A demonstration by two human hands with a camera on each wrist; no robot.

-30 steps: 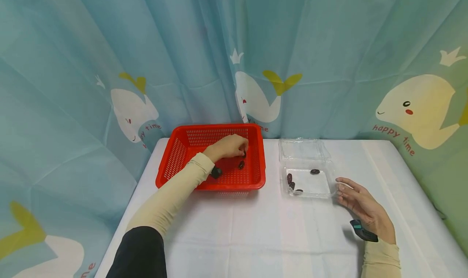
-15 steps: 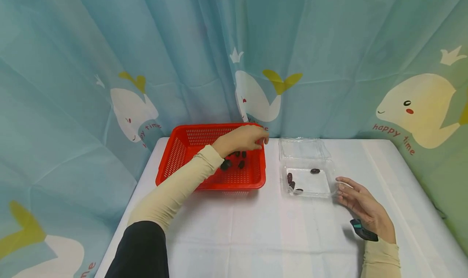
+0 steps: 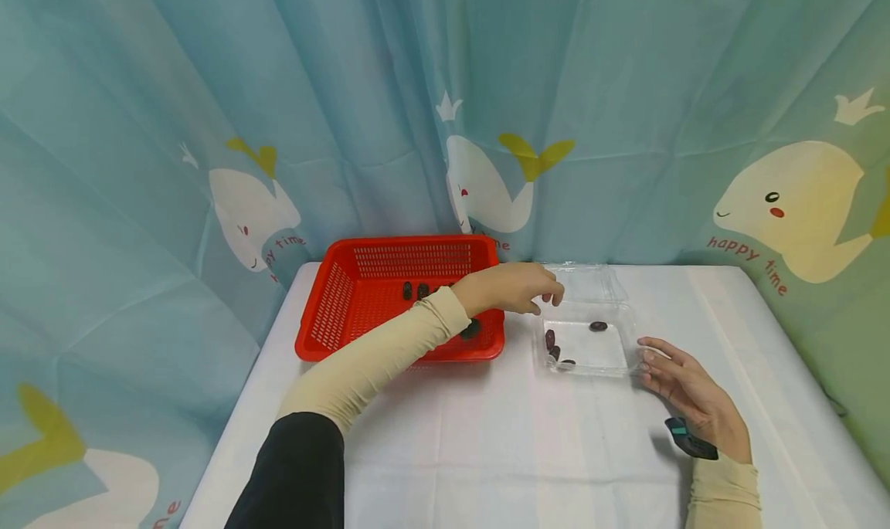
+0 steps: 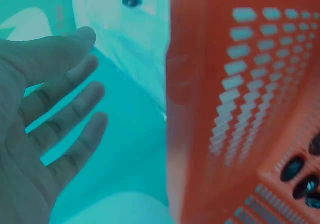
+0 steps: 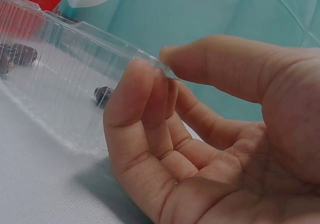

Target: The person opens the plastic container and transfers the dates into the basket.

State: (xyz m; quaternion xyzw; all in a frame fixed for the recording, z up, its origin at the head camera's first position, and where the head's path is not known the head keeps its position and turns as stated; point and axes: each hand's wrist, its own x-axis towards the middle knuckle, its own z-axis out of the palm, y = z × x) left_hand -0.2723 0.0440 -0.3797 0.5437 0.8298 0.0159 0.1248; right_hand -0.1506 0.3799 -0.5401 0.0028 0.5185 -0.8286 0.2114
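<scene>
My left hand (image 3: 518,288) hovers over the red basket's right edge, near the clear plastic box (image 3: 591,371). In the left wrist view several fingers (image 4: 75,114) are spread, and the thumb hides the index fingertip; whether they pinch anything cannot be seen. With thumb and fingertips, my right hand (image 3: 688,386) pinches the box's right rim; the right wrist view shows the thumb (image 5: 210,63) on that rim. Inside the box lie several dark brown dates, one date (image 3: 598,326) apart from the group. More dates (image 3: 407,290) lie in the red basket (image 3: 399,355), partly hidden by my left arm.
The box's clear lid (image 3: 587,282) lies folded back behind it. A white cloth (image 3: 487,452) covers the table. Behind hangs a light blue curtain (image 3: 626,66) with whale prints. My left forearm (image 3: 382,351) crosses the basket.
My left hand has risen from among the dates in the basket and moved right, across the basket's rim toward the box. The right hand and the box have stayed in place.
</scene>
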